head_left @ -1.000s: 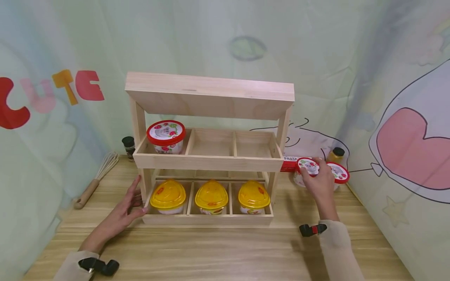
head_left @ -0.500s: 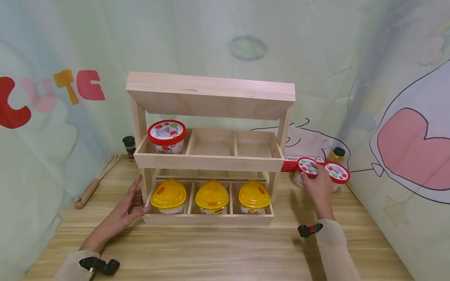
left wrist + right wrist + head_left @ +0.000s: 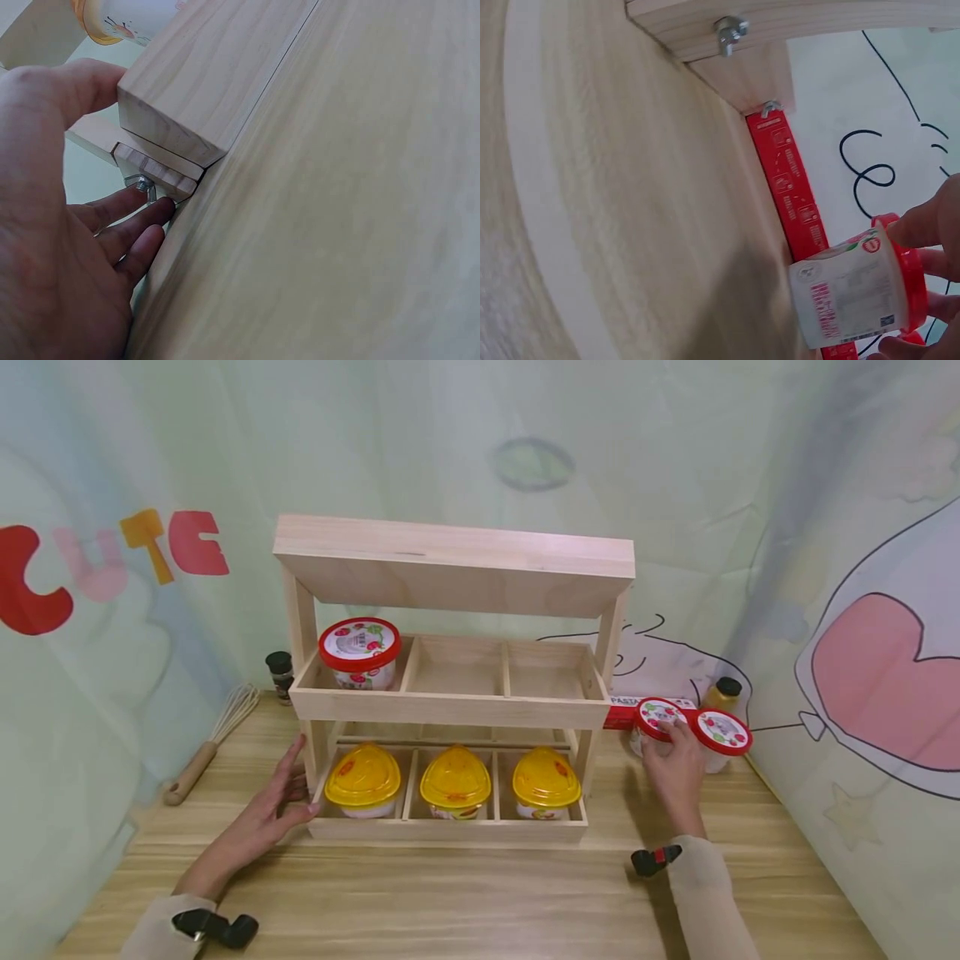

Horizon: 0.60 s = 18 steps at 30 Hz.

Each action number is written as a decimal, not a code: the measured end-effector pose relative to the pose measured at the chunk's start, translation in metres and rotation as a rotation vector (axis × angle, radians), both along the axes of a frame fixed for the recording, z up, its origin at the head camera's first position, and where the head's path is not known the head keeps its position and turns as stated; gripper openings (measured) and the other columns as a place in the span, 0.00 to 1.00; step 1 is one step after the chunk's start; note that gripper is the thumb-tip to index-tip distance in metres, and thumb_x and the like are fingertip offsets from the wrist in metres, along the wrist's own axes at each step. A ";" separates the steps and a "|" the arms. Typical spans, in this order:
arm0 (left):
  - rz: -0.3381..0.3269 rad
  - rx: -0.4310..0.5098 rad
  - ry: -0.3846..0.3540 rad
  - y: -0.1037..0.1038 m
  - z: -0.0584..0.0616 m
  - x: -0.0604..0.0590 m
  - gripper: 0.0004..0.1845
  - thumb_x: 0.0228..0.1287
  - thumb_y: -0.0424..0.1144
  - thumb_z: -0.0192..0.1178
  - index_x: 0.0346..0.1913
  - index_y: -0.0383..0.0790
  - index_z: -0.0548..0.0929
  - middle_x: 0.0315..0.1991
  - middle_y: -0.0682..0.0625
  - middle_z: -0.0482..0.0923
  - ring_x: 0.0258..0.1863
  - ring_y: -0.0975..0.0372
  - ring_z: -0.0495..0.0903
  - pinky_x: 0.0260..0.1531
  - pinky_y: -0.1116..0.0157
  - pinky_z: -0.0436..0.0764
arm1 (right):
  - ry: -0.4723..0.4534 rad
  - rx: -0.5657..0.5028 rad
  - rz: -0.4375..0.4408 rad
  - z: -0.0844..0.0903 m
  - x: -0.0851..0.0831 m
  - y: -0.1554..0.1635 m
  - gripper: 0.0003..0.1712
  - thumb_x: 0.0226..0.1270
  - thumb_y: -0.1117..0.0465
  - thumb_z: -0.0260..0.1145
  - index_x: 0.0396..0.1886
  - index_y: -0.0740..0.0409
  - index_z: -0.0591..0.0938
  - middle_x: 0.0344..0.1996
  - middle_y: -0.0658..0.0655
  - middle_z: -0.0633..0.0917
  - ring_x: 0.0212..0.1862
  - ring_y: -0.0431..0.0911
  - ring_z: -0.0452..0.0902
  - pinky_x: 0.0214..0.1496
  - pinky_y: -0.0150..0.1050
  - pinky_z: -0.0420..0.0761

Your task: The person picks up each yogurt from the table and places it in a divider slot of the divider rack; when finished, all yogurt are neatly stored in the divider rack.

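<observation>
Red-lidded cup [image 3: 654, 720] near the wooden table's [image 3: 480, 893] right rear edge, grasped by the right hand [image 3: 675, 764]. Left hand [image 3: 262, 814], fingers relaxed, rests against the rack [image 3: 450, 706]; cartoon backdrop [image 3: 862, 568] behind. Right wrist view: fingers [image 3: 922, 225] pinch the cup [image 3: 855, 292] above the table [image 3: 630, 225].

The red-lidded cup [image 3: 654, 724] is a small white tub with printed label text on its side and a strawberry picture on its red lid. It sits just to the right of the wooden rack [image 3: 450, 706], near the rack's lower right post, tilted with its lid turned up and toward the rack. The right hand [image 3: 675, 764] grips it by the lid rim.
</observation>
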State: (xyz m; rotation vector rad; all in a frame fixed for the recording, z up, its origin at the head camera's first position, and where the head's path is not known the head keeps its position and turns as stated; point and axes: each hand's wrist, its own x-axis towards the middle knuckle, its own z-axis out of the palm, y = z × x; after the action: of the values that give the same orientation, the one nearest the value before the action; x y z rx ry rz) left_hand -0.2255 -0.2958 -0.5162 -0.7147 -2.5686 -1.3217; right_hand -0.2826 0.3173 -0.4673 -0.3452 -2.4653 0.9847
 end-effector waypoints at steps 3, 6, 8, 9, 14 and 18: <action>-0.004 -0.004 0.001 0.000 0.000 0.000 0.60 0.69 0.29 0.67 0.89 0.50 0.36 0.69 0.21 0.72 0.57 0.84 0.75 0.54 0.78 0.79 | 0.043 -0.021 -0.012 -0.005 -0.002 -0.001 0.28 0.72 0.60 0.68 0.68 0.70 0.80 0.77 0.75 0.70 0.80 0.70 0.61 0.83 0.69 0.57; -0.009 0.001 0.007 -0.001 -0.001 0.000 0.60 0.69 0.28 0.67 0.89 0.50 0.36 0.69 0.21 0.72 0.58 0.83 0.75 0.54 0.78 0.79 | 0.090 -0.038 -0.029 -0.009 -0.005 -0.002 0.25 0.71 0.62 0.69 0.63 0.71 0.81 0.75 0.75 0.71 0.77 0.71 0.63 0.82 0.68 0.60; -0.012 0.006 0.009 -0.001 -0.002 -0.001 0.60 0.69 0.28 0.67 0.89 0.50 0.36 0.68 0.21 0.72 0.58 0.83 0.75 0.55 0.78 0.79 | 0.117 -0.046 -0.046 -0.012 -0.007 -0.003 0.23 0.70 0.64 0.70 0.60 0.71 0.81 0.72 0.74 0.72 0.75 0.71 0.65 0.81 0.67 0.62; -0.012 0.008 0.009 -0.001 -0.002 -0.001 0.60 0.69 0.28 0.67 0.89 0.49 0.36 0.68 0.21 0.72 0.58 0.83 0.76 0.55 0.78 0.79 | 0.130 -0.049 -0.055 -0.013 -0.008 -0.003 0.21 0.70 0.65 0.70 0.59 0.71 0.81 0.71 0.74 0.73 0.74 0.71 0.66 0.81 0.66 0.62; -0.006 0.001 0.006 -0.001 -0.002 -0.001 0.59 0.69 0.28 0.67 0.89 0.50 0.36 0.69 0.22 0.72 0.58 0.83 0.76 0.55 0.78 0.78 | 0.169 -0.066 -0.092 -0.014 -0.013 -0.005 0.16 0.69 0.67 0.71 0.54 0.70 0.81 0.69 0.73 0.74 0.72 0.71 0.69 0.79 0.66 0.66; 0.004 -0.010 0.001 -0.002 -0.002 -0.001 0.60 0.69 0.29 0.68 0.89 0.51 0.36 0.69 0.23 0.73 0.58 0.83 0.76 0.56 0.77 0.79 | 0.188 -0.068 -0.106 -0.015 -0.016 -0.006 0.14 0.69 0.68 0.71 0.51 0.70 0.81 0.68 0.72 0.75 0.71 0.70 0.69 0.79 0.66 0.66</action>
State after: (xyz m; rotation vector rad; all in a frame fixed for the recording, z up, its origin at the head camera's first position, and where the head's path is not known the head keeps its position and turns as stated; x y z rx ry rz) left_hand -0.2262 -0.2976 -0.5184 -0.7109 -2.5769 -1.3076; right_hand -0.2988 0.3113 -0.4820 -0.3831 -2.2264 1.0103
